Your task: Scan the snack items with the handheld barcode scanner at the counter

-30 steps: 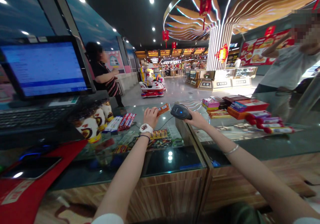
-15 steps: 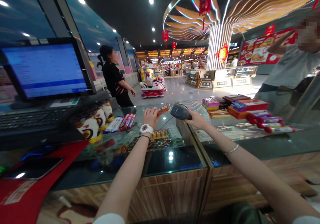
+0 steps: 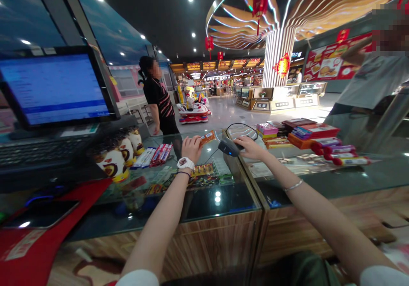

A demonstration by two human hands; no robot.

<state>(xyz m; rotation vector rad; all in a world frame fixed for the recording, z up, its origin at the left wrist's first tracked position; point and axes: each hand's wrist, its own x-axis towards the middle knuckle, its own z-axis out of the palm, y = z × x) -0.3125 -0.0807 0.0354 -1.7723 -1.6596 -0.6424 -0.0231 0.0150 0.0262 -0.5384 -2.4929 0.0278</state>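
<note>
Over the glass counter (image 3: pixel 204 209), my left hand (image 3: pixel 191 148) holds an orange-wrapped bar (image 3: pixel 207 138) by its left end. Just to the right, my right hand (image 3: pixel 251 148) grips a dark handheld scanner (image 3: pixel 228 147), whose head points left toward the bar; a small blue light shows on it. The bar and scanner are close but apart. Left of my left hand lie red-and-white packets (image 3: pixel 161 154) and white-and-blue packets (image 3: pixel 144 157). More packaged goods show beneath the glass.
At the left stand a monitor (image 3: pixel 57 88), a keyboard (image 3: pixel 41 151) and patterned cups (image 3: pixel 113 162); a phone (image 3: pixel 43 214) lies on red material. Stacked boxes (image 3: pixel 315 131) and purple tubes (image 3: pixel 340 152) sit at the right. Two people stand beyond the counter.
The scanner in my right hand has tilted and lowered slightly, and its blue light and a loop of black cable now show. The person in black has turned and shifted right.
</note>
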